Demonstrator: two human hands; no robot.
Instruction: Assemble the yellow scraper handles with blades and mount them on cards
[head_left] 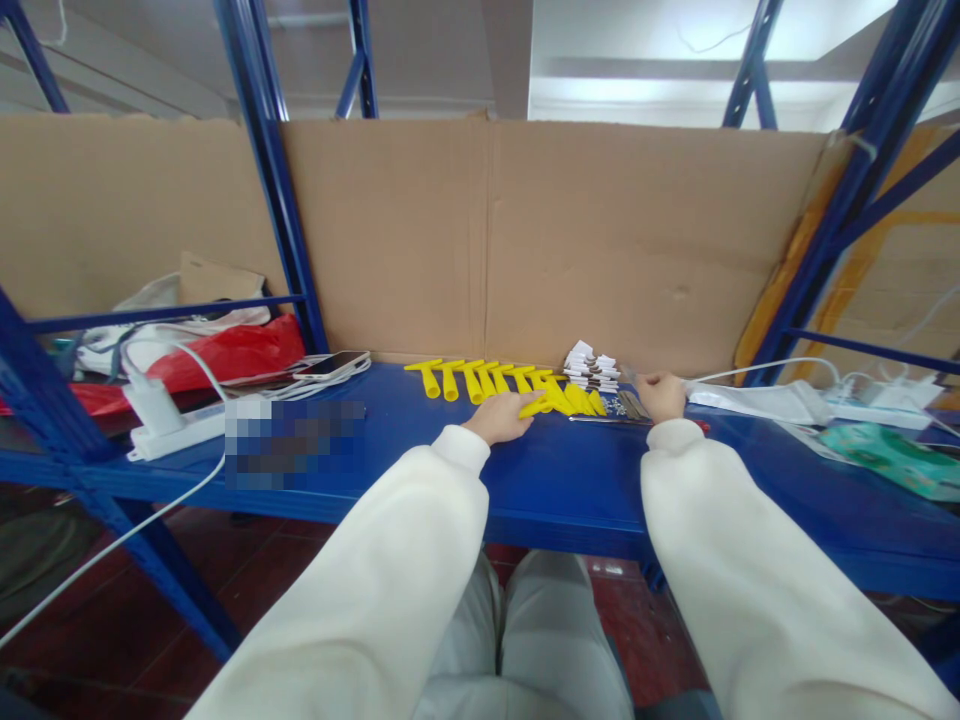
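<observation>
My left hand (501,418) is closed on a yellow T-shaped plastic piece (546,402), just above the blue shelf top. Behind it, a row of similar yellow T-shaped pieces (474,380) runs along the back of the shelf. More yellow parts (585,400) lie just right of the held one. My right hand (663,397) has its fingers drawn together at the right end; what they pinch is too small to make out. Beside those fingers are flat metal strips (634,406) and small shiny bits (613,407). White and dark brown pieces (591,366) are stacked behind.
Brown cardboard (600,230) closes off the back, between blue uprights (274,180). Leftward are a power strip (176,430), a phone (341,364), cables and a red bag (232,355). A white mask (757,401) and a green packet (896,458) lie right.
</observation>
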